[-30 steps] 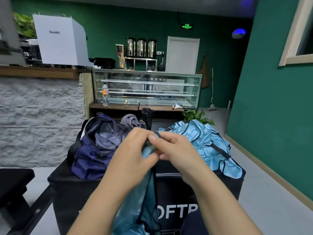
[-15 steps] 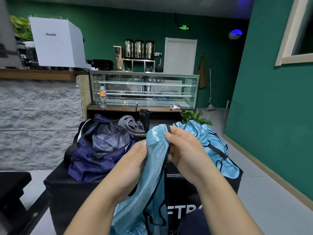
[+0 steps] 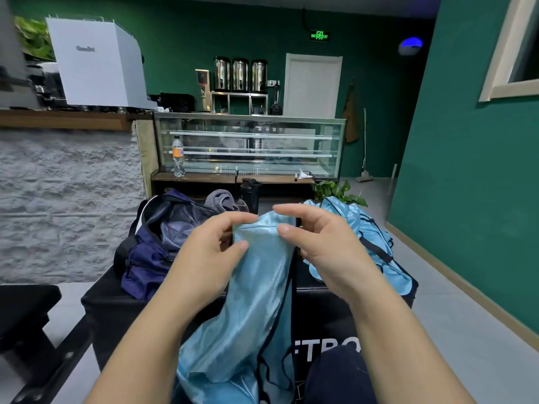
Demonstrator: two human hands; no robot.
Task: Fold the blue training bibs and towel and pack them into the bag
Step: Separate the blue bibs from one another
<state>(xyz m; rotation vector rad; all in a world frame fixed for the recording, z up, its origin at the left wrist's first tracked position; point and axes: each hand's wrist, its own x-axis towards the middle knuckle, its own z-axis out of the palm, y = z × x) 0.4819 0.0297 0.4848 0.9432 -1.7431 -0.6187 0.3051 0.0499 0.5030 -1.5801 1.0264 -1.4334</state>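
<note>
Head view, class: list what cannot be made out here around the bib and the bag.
1. Held bib: lower end cut off by the bottom edge.
2. Navy bag: contents lost in shadow; the left hand covers its right side.
3. Black box: white lettering hidden by bib and right arm.
4. Grey towel: mostly behind the bag.

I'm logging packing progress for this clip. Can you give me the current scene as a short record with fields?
held item: blue bib, hanging down from both hands
left hand: pinches the bib's top edge
right hand: pinches the bib's top edge
bag: navy, open, on the black box, left side
other bibs: unfolded heap on the box, right side
towel: grey, behind the bag
</note>
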